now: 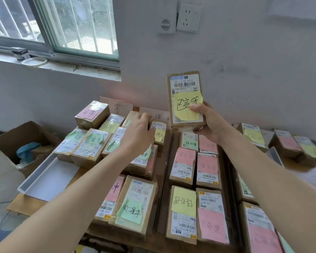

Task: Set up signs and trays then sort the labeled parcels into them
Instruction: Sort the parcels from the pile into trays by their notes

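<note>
- The right hand (206,123) holds a small brown cardboard parcel with a yellow handwritten sticky note (186,101) upright above the table, near the wall; the thumb presses on the note and the other fingers wrap behind the box.
- The left hand (139,132) reaches over the middle group of parcels, fingers loosely curled and close together; whether they touch a box I cannot tell.
- Sorting looks well advanced: most parcels already lie in groups, and the raised one has yet to be placed.
- Two paper signs with handwritten characters (117,106) stand against the wall behind the left and middle groups.
- One empty white rectangular tray (35,181) sits at the table's left edge, unused so far.
- Far-left group, with pink, yellow and green notes (92,114): about five boxes.
- Right-of-centre group in a dark tray (195,179): six boxes visible, with pink, yellow and green notes.
- Further parcels at the far right (254,136) are blurred, at least four.
- An open brown cardboard carton (22,143) stands on the floor at left.
</note>
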